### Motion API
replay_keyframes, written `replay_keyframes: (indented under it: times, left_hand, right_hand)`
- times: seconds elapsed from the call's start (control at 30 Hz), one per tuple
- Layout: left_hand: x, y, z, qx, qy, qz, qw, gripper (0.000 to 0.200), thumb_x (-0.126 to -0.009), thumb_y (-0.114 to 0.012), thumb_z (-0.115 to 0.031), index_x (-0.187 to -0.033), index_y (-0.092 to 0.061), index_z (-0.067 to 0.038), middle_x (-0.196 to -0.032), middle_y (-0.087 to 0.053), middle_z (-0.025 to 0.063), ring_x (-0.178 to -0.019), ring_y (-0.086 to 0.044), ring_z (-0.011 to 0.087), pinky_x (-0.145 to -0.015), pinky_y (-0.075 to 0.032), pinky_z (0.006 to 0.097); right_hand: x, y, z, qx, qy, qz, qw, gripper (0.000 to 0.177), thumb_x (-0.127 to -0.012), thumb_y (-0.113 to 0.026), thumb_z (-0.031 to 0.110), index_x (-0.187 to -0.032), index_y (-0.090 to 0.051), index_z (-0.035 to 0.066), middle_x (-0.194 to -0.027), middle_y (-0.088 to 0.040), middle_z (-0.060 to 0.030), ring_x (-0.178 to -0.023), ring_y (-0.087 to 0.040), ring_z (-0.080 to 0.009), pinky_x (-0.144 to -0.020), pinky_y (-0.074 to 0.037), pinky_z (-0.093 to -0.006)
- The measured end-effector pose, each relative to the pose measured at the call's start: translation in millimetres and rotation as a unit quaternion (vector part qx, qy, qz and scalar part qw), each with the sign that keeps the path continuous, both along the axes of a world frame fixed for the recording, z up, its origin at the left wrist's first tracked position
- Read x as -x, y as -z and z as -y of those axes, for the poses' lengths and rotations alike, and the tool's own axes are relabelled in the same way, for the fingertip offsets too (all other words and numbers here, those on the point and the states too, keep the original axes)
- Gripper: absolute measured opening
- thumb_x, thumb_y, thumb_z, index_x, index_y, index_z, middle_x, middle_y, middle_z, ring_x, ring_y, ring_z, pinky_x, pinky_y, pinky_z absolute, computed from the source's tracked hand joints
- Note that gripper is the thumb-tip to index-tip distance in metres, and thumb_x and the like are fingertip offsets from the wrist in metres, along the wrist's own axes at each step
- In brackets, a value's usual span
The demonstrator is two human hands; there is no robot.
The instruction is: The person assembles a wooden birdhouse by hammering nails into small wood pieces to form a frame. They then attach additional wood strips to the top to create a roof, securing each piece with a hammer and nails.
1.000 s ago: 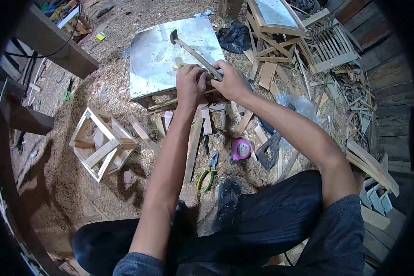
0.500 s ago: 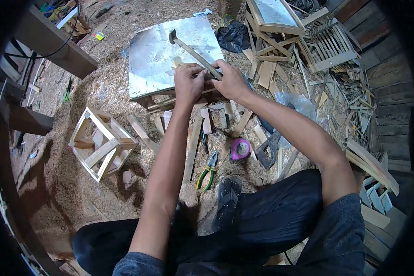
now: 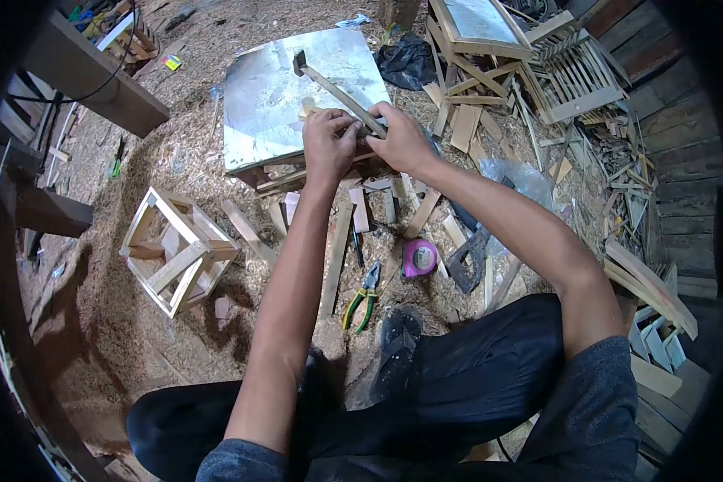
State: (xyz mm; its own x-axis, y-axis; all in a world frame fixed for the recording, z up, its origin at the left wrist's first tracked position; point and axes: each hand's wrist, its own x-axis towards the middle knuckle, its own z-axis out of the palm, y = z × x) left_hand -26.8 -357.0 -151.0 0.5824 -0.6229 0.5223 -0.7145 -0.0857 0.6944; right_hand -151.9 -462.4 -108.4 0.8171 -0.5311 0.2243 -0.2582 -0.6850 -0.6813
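Note:
My left hand (image 3: 328, 147) and my right hand (image 3: 402, 140) meet at the near edge of a low table topped with a metal sheet (image 3: 269, 88). A hammer (image 3: 333, 84) with a wooden handle lies on the sheet, its dark head pointing away; my right hand closes around the handle's near end. My left hand's fingers are curled on something small at the table edge beside the handle; what it pinches is hidden. A small pale wood piece (image 3: 309, 107) lies on the sheet just beyond my left hand.
A wooden cube frame (image 3: 177, 251) lies on the sawdust floor at left. Green-handled pliers (image 3: 361, 299), a pink tape measure (image 3: 420, 259), a dark hand saw handle (image 3: 467, 261) and several wood strips lie before my knees. Slatted frames (image 3: 574, 76) and offcuts pile at right.
Both hands and the hammer have shifted very slightly up and left; the grip looks the same.

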Motion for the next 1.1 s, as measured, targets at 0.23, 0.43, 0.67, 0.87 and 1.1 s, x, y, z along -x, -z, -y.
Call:
replay_keyframes:
  times: [0.23,0.43,0.67,0.87,1.1]
  left_hand:
    - [2.0,4.5,1.5,0.022,-0.009,0.045,0.999,0.014,-0.077,-0.078,-0.012,-0.087,-0.076,-0.002,-0.091,-0.068,0.0102,-0.091,-0.061,0.0284,-0.082,-0.049,0.037]
    - [0.9,10.6,3.0,0.053,0.005,0.038,0.998,0.01,-0.073,-0.077,-0.009,-0.081,-0.075,-0.004,-0.087,-0.068,0.0079,-0.087,-0.061,0.0278,-0.081,-0.047,0.0394]
    - [1.4,9.4,4.9,0.071,0.003,0.001,0.998,0.006,-0.069,-0.076,-0.008,-0.074,-0.073,-0.006,-0.084,-0.067,0.006,-0.088,-0.061,0.0275,-0.089,-0.045,0.0423]
    - [5.2,7.6,3.2,0.067,-0.006,-0.003,0.998,0.004,-0.071,-0.076,-0.01,-0.074,-0.074,-0.008,-0.087,-0.068,0.0056,-0.092,-0.061,0.0271,-0.102,-0.041,0.048]
    - [7.1,3.1,0.0,0.058,-0.013,0.005,0.998,0.006,-0.073,-0.076,-0.013,-0.076,-0.075,-0.008,-0.088,-0.068,0.0056,-0.092,-0.06,0.0272,-0.103,-0.041,0.0484]
  right_hand:
    - [0.3,3.6,0.6,0.001,-0.003,0.004,1.0,0.038,-0.078,-0.076,0.01,-0.109,-0.056,0.001,-0.097,-0.066,-0.022,-0.092,-0.065,-0.0399,-0.081,-0.049,-0.0454]
    - [8.9,-11.2,0.0,-0.001,0.001,-0.013,1.0,0.03,-0.082,-0.073,0.014,-0.104,-0.06,0.001,-0.096,-0.065,-0.0213,-0.092,-0.064,-0.0374,-0.082,-0.049,-0.0449]
    - [73.7,-89.5,-8.8,0.04,-0.065,-0.048,0.996,0.028,-0.091,-0.064,0.014,-0.115,-0.061,-0.001,-0.089,-0.066,-0.0217,-0.085,-0.066,-0.0341,-0.077,-0.049,-0.0432]
    - [88.0,-135.3,-29.3,0.065,-0.082,-0.175,0.979,0.026,-0.092,-0.059,0.007,-0.117,-0.06,-0.002,-0.084,-0.064,-0.0296,-0.085,-0.064,-0.0468,-0.073,-0.05,-0.049]
    - [82.4,-158.9,-45.3,0.061,-0.052,-0.259,0.962,0.032,-0.092,-0.06,0.006,-0.122,-0.059,-0.005,-0.079,-0.063,-0.0307,-0.076,-0.065,-0.0464,-0.069,-0.05,-0.0486]
